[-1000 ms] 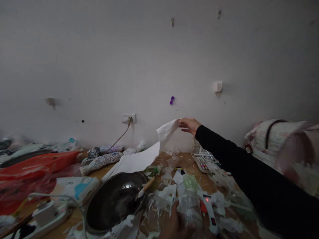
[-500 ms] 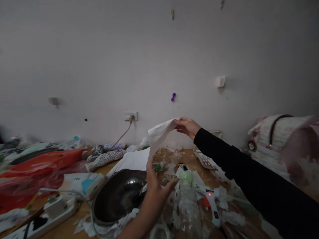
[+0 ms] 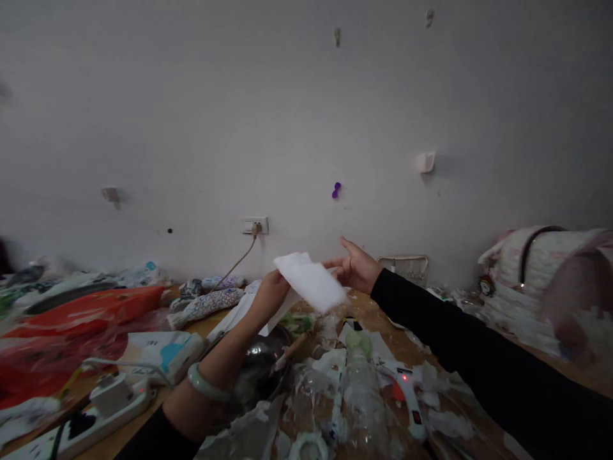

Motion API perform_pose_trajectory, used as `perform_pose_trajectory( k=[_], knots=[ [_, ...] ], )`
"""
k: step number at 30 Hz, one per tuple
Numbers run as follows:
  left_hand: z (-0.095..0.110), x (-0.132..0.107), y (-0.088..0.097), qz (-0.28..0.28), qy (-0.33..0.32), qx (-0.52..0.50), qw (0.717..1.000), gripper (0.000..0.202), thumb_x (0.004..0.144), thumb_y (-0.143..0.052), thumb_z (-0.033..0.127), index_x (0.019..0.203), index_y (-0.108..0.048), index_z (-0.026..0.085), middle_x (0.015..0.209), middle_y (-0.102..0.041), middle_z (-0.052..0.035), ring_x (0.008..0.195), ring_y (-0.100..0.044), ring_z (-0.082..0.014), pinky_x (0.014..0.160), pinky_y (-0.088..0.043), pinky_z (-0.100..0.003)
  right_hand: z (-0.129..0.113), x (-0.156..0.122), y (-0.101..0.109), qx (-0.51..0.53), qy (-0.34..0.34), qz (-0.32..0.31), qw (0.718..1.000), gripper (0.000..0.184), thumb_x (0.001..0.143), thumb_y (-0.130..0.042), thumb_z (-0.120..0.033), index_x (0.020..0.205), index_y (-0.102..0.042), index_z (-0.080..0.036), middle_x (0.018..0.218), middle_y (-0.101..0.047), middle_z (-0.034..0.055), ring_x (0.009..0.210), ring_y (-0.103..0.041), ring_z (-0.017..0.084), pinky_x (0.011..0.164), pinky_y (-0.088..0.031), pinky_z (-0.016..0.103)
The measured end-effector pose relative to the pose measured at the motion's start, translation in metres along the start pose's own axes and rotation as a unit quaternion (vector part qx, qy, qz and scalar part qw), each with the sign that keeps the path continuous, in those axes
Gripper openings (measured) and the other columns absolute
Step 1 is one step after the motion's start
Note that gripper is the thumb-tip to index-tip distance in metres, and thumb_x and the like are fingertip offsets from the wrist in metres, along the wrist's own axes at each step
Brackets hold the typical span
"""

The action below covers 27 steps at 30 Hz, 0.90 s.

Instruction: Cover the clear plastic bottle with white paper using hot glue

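Above the counter (image 3: 371, 308), a white paper sheet (image 3: 313, 282) is held aloft, the dark wok (image 3: 261, 367) at its 7 o'clock and a clear plastic bottle (image 3: 364, 399) at 5 o'clock. Left hand (image 3: 274, 292): fingers gripping the sheet's 9 o'clock edge. Right hand (image 3: 358, 268), at 3 o'clock: thumb raised, fingers parted; contact with the sheet cannot be confirmed. Recommended handling: take the free edge lightly between right thumb and forefinger, tension evenly to avoid creases, and clear the wok.
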<state>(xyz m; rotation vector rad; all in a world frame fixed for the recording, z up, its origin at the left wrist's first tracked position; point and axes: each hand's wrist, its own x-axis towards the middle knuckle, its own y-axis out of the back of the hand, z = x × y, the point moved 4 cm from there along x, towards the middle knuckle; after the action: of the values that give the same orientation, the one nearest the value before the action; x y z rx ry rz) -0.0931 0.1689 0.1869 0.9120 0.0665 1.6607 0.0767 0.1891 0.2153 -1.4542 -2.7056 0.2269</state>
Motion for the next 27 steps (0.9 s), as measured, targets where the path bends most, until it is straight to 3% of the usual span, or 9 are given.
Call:
perform_pose_trajectory(
  k=[2, 4, 7, 11, 13, 15, 18, 22, 27],
  knots=[
    [0.003, -0.002, -0.001, -0.011, -0.018, 0.009, 1.0, 0.035, 0.077, -0.043, 0.033, 0.096, -0.068, 0.015, 0.1, -0.073, -0.0082, 0.091, -0.066, -0.0254, 0.081, -0.05, -0.034, 0.003, -0.002, -0.001, -0.071, -0.029, -0.027, 0.997, 0.094, 0.075, -0.009, -0.08, 0.088, -0.065, -0.006, 0.056, -0.064, 0.0086, 0.053, -0.06, 0.018, 0.059, -0.046, 0.03],
    [0.006, -0.004, -0.003, -0.022, -0.033, 0.032, 0.999, 0.032, 0.075, -0.046, 0.03, 0.094, -0.067, 0.016, 0.101, -0.073, -0.0081, 0.094, -0.065, -0.0253, 0.082, -0.049, -0.033, 0.004, -0.003, -0.004, -0.203, -0.011, -0.021, 0.979, 0.103, 0.068, -0.004, -0.085, 0.11, -0.059, -0.009, 0.079, -0.068, 0.0111, 0.064, -0.063, 0.018, 0.06, -0.047, 0.028],
    [0.012, -0.003, -0.008, -0.039, -0.042, 0.08, 0.995, 0.028, 0.075, -0.046, 0.025, 0.094, -0.065, 0.016, 0.097, -0.073, -0.0077, 0.089, -0.065, -0.0229, 0.077, -0.049, -0.03, 0.009, -0.002, -0.012, -0.372, 0.032, 0.013, 0.928, 0.098, 0.066, -0.04, -0.081, 0.134, -0.038, -0.011, 0.115, -0.06, 0.0159, 0.088, -0.063, 0.02, 0.071, -0.049, 0.029],
    [0.02, 0.007, -0.017, -0.049, -0.037, 0.166, 0.984, 0.023, 0.08, -0.038, 0.021, 0.086, -0.06, 0.014, 0.077, -0.071, -0.009, 0.069, -0.063, -0.0208, 0.063, -0.046, -0.03, 0.015, -0.001, -0.022, -0.492, 0.054, 0.081, 0.865, 0.119, 0.054, -0.08, -0.048, 0.143, -0.013, -0.004, 0.137, -0.039, 0.0232, 0.118, -0.048, 0.026, 0.094, -0.041, 0.033],
    [0.024, 0.014, -0.022, -0.062, -0.047, 0.207, 0.975, 0.016, 0.079, -0.043, 0.021, 0.083, -0.057, 0.015, 0.073, -0.069, -0.008, 0.067, -0.062, -0.0203, 0.061, -0.044, -0.029, 0.012, 0.001, -0.021, -0.558, 0.052, 0.131, 0.818, 0.104, 0.061, -0.079, -0.03, 0.142, -0.018, -0.004, 0.138, -0.038, 0.0244, 0.125, -0.04, 0.03, 0.1, -0.035, 0.04],
    [0.028, 0.021, -0.025, -0.088, -0.068, 0.24, 0.964, 0.012, 0.076, -0.05, 0.02, 0.087, -0.054, 0.016, 0.079, -0.068, -0.0076, 0.074, -0.063, -0.0196, 0.064, -0.044, -0.027, 0.004, 0.006, -0.015, -0.616, 0.043, 0.171, 0.768, 0.067, 0.074, -0.069, -0.02, 0.133, -0.039, -0.009, 0.133, -0.045, 0.02, 0.125, -0.039, 0.032, 0.101, -0.031, 0.048],
    [0.027, 0.034, -0.026, -0.13, -0.096, 0.292, 0.943, 0.021, 0.076, -0.05, 0.009, 0.096, -0.052, 0.015, 0.087, -0.068, -0.0087, 0.083, -0.063, -0.0196, 0.07, -0.044, -0.028, -0.012, 0.015, -0.001, -0.674, 0.018, 0.187, 0.715, 0.021, 0.088, -0.055, -0.023, 0.106, -0.06, -0.014, 0.117, -0.059, 0.0096, 0.114, -0.051, 0.025, 0.096, -0.038, 0.05],
    [0.016, 0.052, -0.022, -0.168, -0.102, 0.359, 0.913, 0.024, 0.084, -0.049, 0.012, 0.108, -0.051, 0.014, 0.084, -0.066, -0.0042, 0.075, -0.063, -0.018, 0.069, -0.049, -0.034, -0.025, 0.019, 0.009, -0.709, 0.007, 0.178, 0.682, 0.02, 0.089, -0.055, -0.029, 0.101, -0.062, -0.014, 0.109, -0.062, 0.0069, 0.103, -0.058, 0.021, 0.09, -0.045, 0.044],
    [0.005, 0.072, -0.027, -0.197, -0.131, 0.376, 0.896, 0.018, 0.086, -0.054, 0.028, 0.098, -0.06, 0.015, 0.098, -0.064, -0.0045, 0.091, -0.061, -0.0189, 0.082, -0.05, -0.042, -0.015, 0.016, 0.001, -0.711, -0.008, 0.16, 0.684, 0.021, 0.089, -0.055, -0.029, 0.1, -0.062, -0.013, 0.103, -0.064, 0.0065, 0.094, -0.061, 0.019, 0.083, -0.05, 0.04]
  ],
)
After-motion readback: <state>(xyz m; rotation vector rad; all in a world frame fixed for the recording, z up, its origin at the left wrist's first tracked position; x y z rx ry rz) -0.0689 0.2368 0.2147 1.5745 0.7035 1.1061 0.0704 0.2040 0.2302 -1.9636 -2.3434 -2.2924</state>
